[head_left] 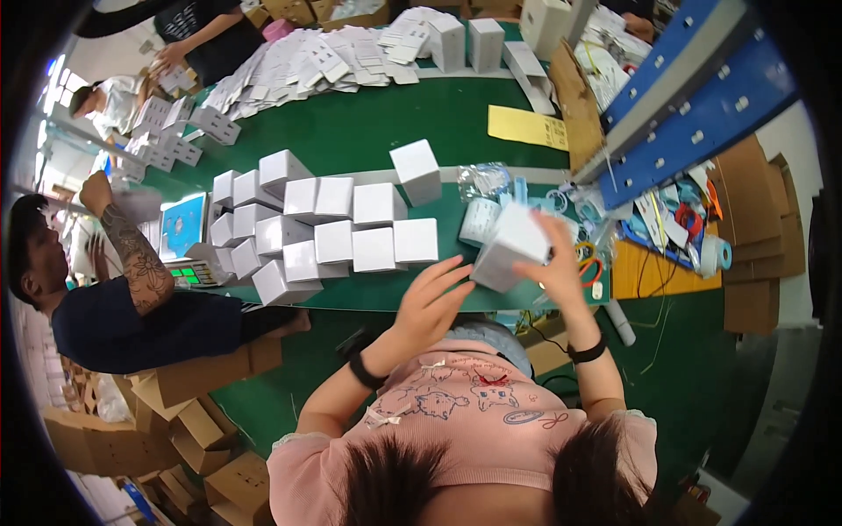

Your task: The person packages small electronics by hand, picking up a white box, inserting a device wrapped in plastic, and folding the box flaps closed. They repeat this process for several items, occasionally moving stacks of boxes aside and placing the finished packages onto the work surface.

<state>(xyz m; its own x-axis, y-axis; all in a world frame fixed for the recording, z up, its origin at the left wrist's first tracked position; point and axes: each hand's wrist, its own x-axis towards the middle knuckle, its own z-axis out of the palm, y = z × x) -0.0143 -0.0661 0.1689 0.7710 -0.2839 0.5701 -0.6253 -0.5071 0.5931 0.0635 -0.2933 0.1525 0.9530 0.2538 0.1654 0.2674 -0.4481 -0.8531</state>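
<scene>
Your dark hair (pixel 386 478) hangs nearest the camera, over your pink top (pixel 474 438), on the near side of the grouped white boxes (pixel 373 250). Right of that group, your right hand (pixel 561 263) grips a tilted carton (pixel 504 250) between thumb and fingers. By the group's near right corner, your left hand (pixel 431 305) has its fingers loosely spread; I cannot tell whether they touch the carton. Beyond the group lies a white packaging heap (pixel 324 66).
</scene>
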